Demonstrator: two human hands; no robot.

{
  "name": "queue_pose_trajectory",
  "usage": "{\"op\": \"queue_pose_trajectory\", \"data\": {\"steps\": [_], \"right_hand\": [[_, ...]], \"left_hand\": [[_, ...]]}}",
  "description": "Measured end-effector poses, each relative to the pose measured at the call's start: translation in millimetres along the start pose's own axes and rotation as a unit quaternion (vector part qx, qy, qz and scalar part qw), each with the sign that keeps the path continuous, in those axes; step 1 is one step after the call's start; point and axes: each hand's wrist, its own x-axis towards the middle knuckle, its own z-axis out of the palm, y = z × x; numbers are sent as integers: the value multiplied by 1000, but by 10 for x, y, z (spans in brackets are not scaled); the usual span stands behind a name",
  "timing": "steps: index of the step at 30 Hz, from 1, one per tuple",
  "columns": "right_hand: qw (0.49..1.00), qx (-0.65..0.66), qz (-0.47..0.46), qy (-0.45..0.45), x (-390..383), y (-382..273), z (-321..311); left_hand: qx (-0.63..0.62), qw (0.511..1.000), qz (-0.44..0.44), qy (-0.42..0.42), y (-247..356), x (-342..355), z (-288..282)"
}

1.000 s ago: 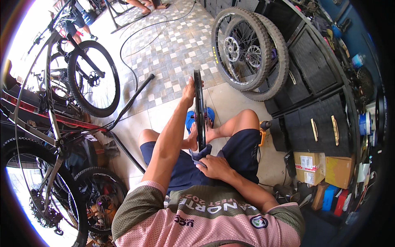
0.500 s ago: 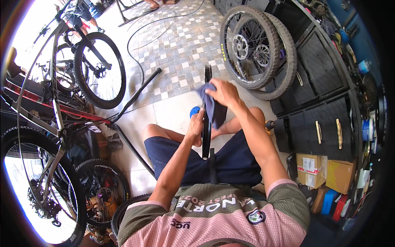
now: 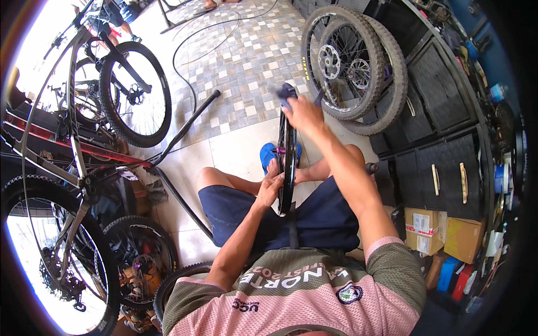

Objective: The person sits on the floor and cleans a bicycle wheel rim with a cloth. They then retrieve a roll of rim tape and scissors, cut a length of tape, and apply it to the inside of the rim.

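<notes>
A bare black bicycle rim [image 3: 288, 185], seen edge-on, stands upright between my bent legs, with a purple hub [image 3: 280, 151] and spokes showing beside it. My left hand [image 3: 273, 185] grips its lower part from the left. My right hand [image 3: 301, 113] is closed on a dark blue-grey cloth [image 3: 287, 92] at the rim’s top, and hides part of the rim there. Blue slippers [image 3: 267, 155] are on my feet behind the rim.
Bicycles [image 3: 134, 95] stand on the left near a black hose [image 3: 199, 115]. Two spare wheels [image 3: 342, 67] lean against black cabinets [image 3: 426, 95] at the right, with cardboard boxes [image 3: 420, 229] below. A person [image 3: 112, 22] is in the far upper left; cables lie on the tiled floor.
My right hand and the cloth went from the rim’s bottom up to its top and slightly further up. My left hand moved from the top down to the lower part.
</notes>
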Motion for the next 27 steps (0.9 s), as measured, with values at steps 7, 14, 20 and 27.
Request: {"op": "queue_pose_trajectory", "data": {"steps": [7,14,20,27], "right_hand": [[996,67,-5,63,-1710,-557,138],[992,99,-34,-65,-2672,-757,314],[945,175,-92,-261,-2671,-672,150],[983,145,-112,-7,-1270,-254,-94]], "left_hand": [[-16,981,130,143,606,818,-220],[-25,997,71,4,1370,1825,19],[-85,992,84,-38,1258,1867,148],[155,958,237,41,473,1170,-145]]}}
